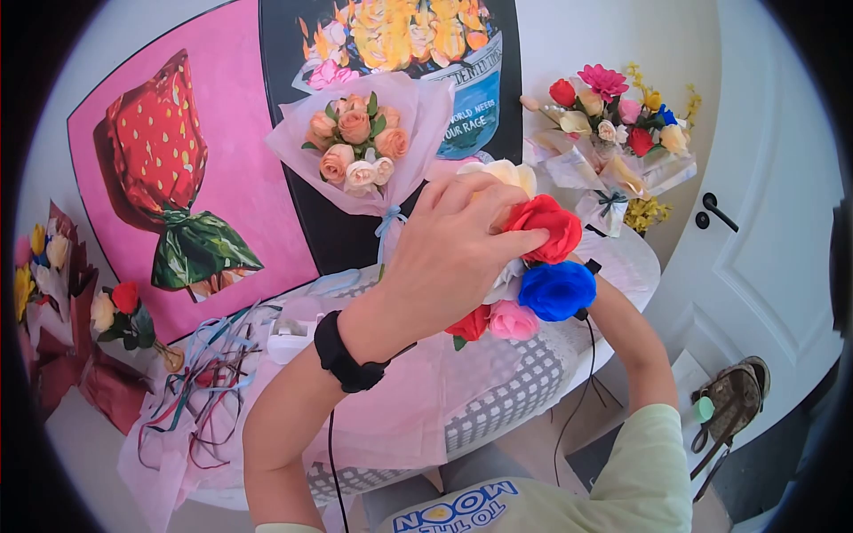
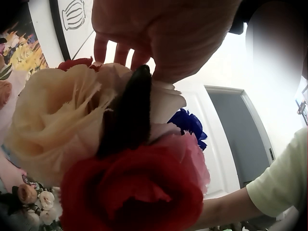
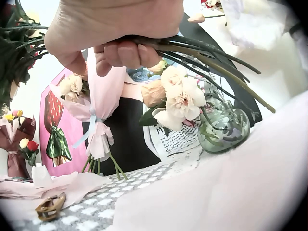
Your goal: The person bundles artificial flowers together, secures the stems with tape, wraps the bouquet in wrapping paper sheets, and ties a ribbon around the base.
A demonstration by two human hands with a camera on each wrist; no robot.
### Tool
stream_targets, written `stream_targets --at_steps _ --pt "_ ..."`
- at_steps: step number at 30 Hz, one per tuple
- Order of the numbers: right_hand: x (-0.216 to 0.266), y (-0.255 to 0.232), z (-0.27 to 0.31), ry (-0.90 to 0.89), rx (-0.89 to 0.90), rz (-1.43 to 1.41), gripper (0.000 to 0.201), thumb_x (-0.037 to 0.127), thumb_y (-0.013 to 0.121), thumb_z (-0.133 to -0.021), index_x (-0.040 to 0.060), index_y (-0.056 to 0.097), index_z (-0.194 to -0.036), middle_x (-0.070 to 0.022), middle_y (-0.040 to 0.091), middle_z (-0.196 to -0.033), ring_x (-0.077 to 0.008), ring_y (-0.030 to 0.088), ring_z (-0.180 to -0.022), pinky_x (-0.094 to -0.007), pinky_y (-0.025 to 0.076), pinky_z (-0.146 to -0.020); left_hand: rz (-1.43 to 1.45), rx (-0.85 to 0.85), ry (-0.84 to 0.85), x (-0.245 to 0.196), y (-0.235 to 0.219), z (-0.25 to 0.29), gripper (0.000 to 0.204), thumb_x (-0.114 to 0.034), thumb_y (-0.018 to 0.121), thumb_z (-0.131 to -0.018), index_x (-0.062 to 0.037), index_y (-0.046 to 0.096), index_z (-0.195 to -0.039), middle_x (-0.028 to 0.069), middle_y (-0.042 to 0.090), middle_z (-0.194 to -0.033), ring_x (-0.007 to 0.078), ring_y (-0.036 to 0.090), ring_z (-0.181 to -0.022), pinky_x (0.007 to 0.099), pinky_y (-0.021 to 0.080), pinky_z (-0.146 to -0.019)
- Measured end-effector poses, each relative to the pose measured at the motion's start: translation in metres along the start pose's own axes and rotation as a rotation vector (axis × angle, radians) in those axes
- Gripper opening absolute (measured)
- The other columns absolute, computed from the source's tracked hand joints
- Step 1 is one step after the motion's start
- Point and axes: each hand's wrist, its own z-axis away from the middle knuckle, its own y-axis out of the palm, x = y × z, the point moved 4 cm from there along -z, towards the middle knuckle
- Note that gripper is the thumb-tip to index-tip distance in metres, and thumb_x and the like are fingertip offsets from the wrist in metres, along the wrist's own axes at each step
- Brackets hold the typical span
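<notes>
A bunch of artificial roses faces up in front of the body, with a red rose (image 1: pixel 549 228), a blue rose (image 1: pixel 557 290), a pink rose (image 1: pixel 514 320) and a cream rose (image 2: pixel 57 120) among its heads. My left hand (image 1: pixel 453 226) reaches over the top and holds the upper red rose between thumb and fingers. A second red rose (image 2: pixel 132 190) fills the front of the left wrist view. Below the heads, my right hand (image 3: pixel 115 29) grips the gathered green stems (image 3: pixel 211 57), whose cut ends stick out to the right. The heads hide this hand in the head view.
A pink-wrapped bouquet (image 1: pixel 355 147) leans against the paintings at the back. Another bouquet (image 1: pixel 613 133) stands at the right. Ribbons (image 1: pixel 209 373) and pink wrapping paper (image 1: pixel 391 413) lie on the table. A glass vase (image 3: pixel 224 127) and brown hair clip (image 3: pixel 50 207) are nearby.
</notes>
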Motion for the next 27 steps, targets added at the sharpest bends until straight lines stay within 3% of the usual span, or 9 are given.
stream_targets --at_steps 3,6,8,9,12,13,15,19,27 --pt "-0.003 -0.004 0.007 0.002 0.006 -0.002 0.023 0.014 0.057 -0.068 0.0054 0.057 -0.089 -0.0172 0.057 -0.078 -0.034 0.056 -0.075 -0.0364 0.044 -0.065 -0.004 0.1 -0.056 0.001 -0.001 0.002 0.028 -0.008 0.057 -0.072 -0.0125 0.062 -0.099 0.0075 0.049 -0.108 0.0276 0.045 -0.101 0.0364 0.035 -0.086" --pt "0.006 -0.005 0.014 0.003 0.008 0.001 0.023 0.015 0.057 -0.068 0.0055 0.057 -0.089 -0.0172 0.057 -0.077 -0.034 0.056 -0.075 -0.0364 0.044 -0.065 0.19 0.001 -0.149 0.002 -0.012 0.0 0.034 -0.009 0.057 -0.072 -0.0104 0.057 -0.105 0.0114 0.045 -0.116 0.0293 0.043 -0.104 0.0372 0.033 -0.089" --pt "0.005 0.025 -0.041 0.005 0.009 0.007 0.023 0.015 0.057 -0.068 0.0055 0.057 -0.089 -0.0171 0.057 -0.077 -0.034 0.056 -0.074 -0.0364 0.044 -0.064 0.273 -0.054 -0.173 0.008 -0.014 0.004 0.035 -0.009 0.058 -0.071 -0.0096 0.056 -0.106 0.0127 0.043 -0.118 0.0298 0.043 -0.105 0.0376 0.033 -0.09" --pt "-0.005 0.006 -0.06 0.006 0.009 0.011 0.023 0.015 0.058 -0.068 0.0055 0.057 -0.089 -0.0171 0.057 -0.077 -0.034 0.056 -0.074 -0.0364 0.044 -0.064 0.356 -0.107 -0.199 0.012 -0.015 0.006 0.036 -0.009 0.058 -0.071 -0.0088 0.055 -0.106 0.0141 0.042 -0.12 0.0303 0.042 -0.106 0.038 0.032 -0.091" --pt "0.0 -0.005 -0.021 0.011 0.01 0.023 0.022 0.015 0.058 -0.068 0.0056 0.057 -0.089 -0.0171 0.057 -0.077 -0.034 0.056 -0.074 -0.0365 0.045 -0.064 0.338 -0.068 -0.198 0.013 -0.012 0.011 0.037 -0.011 0.062 -0.07 -0.0082 0.053 -0.105 0.0129 0.043 -0.119 0.0297 0.041 -0.108 0.0378 0.032 -0.091" --pt "-0.009 -0.005 -0.042 0.012 0.009 0.027 0.022 0.015 0.058 -0.068 0.0056 0.057 -0.089 -0.0171 0.057 -0.077 -0.034 0.056 -0.074 -0.0365 0.045 -0.064 0.34 -0.07 -0.194 0.013 -0.011 0.013 0.037 -0.011 0.062 -0.07 -0.0082 0.053 -0.105 0.0129 0.043 -0.119 0.0297 0.041 -0.108 0.0378 0.032 -0.091" --pt "0.001 0.003 -0.01 0.012 0.008 0.034 0.022 0.015 0.058 -0.068 0.0056 0.057 -0.088 -0.0171 0.057 -0.077 -0.034 0.056 -0.074 -0.0365 0.045 -0.064 0.186 0.039 -0.109 0.009 -0.005 0.016 0.044 -0.012 0.065 -0.067 -0.0079 0.05 -0.108 0.0113 0.043 -0.119 0.0292 0.041 -0.109 0.0378 0.032 -0.09" --pt "-0.006 0.001 -0.044 0.011 0.015 0.037 0.022 0.015 0.058 -0.068 0.0057 0.057 -0.088 -0.0171 0.057 -0.076 -0.034 0.056 -0.074 -0.0365 0.045 -0.064 0.148 0.053 -0.066 0.006 -0.004 0.017 0.051 -0.012 0.068 -0.063 -0.0082 0.048 -0.11 0.0099 0.044 -0.118 0.0286 0.042 -0.108 0.0379 0.033 -0.089" --pt "-0.006 -0.001 -0.021 0.012 0.029 0.038 0.022 0.015 0.058 -0.068 0.0058 0.058 -0.088 -0.017 0.057 -0.076 -0.034 0.056 -0.073 -0.0366 0.045 -0.063 0.133 0.075 -0.136 0.011 0.0 0.023 0.06 0.0 0.065 -0.056 -0.0086 0.044 -0.111 0.0096 0.044 -0.118 0.0273 0.042 -0.108 0.0376 0.032 -0.091"
